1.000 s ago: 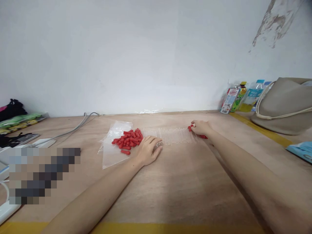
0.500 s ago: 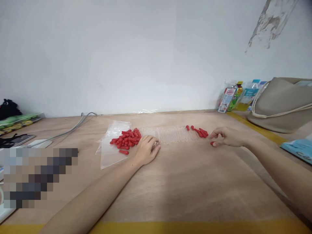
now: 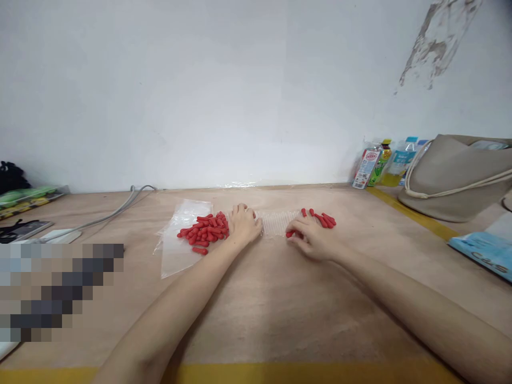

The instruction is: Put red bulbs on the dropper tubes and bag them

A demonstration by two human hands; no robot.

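Many slim, clear tubes (image 3: 276, 224) form a pale row at mid-frame, right of a heap of matte red bulbs (image 3: 206, 230), round-ended with narrower necks. By the row's right part, the right hand (image 3: 312, 239) has its grip pinching a single bulb (image 3: 289, 234); the left hand (image 3: 243, 225) covers the left end, grip indiscernible.

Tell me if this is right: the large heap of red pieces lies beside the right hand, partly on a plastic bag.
Wrong hand: the head view shows the large heap of red pieces beside the left hand, partly on the plastic bag.
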